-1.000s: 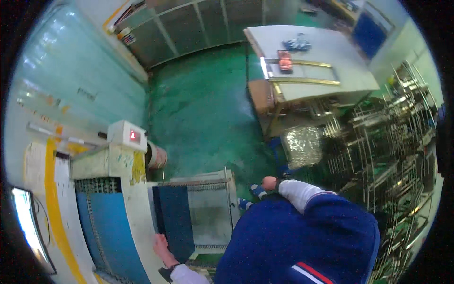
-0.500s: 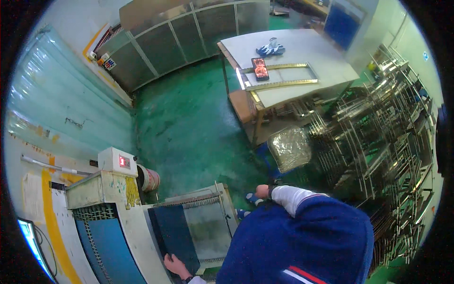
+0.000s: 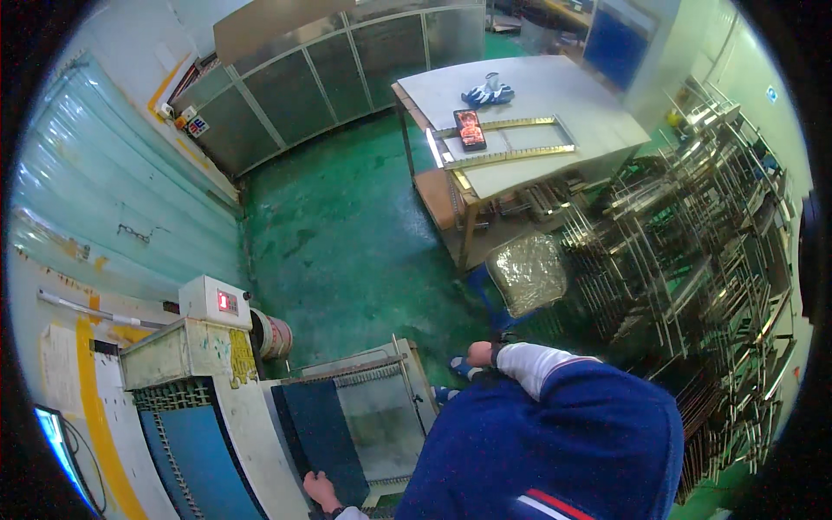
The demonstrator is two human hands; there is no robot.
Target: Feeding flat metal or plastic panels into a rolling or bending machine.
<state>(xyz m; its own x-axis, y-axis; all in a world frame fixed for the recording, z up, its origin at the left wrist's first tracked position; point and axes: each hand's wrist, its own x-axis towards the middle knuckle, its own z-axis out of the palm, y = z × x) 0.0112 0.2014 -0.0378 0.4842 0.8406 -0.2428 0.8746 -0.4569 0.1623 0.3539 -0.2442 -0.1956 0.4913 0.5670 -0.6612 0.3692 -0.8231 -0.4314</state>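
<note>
My left hand (image 3: 321,491) is low in the picture, at the near edge of a dark blue panel (image 3: 334,433). Its fingers look slightly apart; whether they touch the panel I cannot tell. This panel lies along the left part of a metal frame (image 3: 407,407) with coil-like sides, beside a conveyor machine. My right hand (image 3: 479,353) rests in front of my body, above my shoe, its fingers mostly hidden. On the machine's conveyor, to the left, lies a lighter blue panel (image 3: 195,446).
A control box (image 3: 212,299) with a red display tops the machine; a bucket (image 3: 276,334) stands behind it. Ahead is a table (image 3: 598,113) with a phone (image 3: 470,130), an empty metal frame (image 3: 520,156) and gloves (image 3: 488,93). A plastic-wrapped stool (image 3: 529,273) and metal racks (image 3: 693,260) fill the right.
My left hand has shifted slightly down along the panel's near edge, and its fingers are drawn closer together. My right hand stays in place. The view has tilted a little.
</note>
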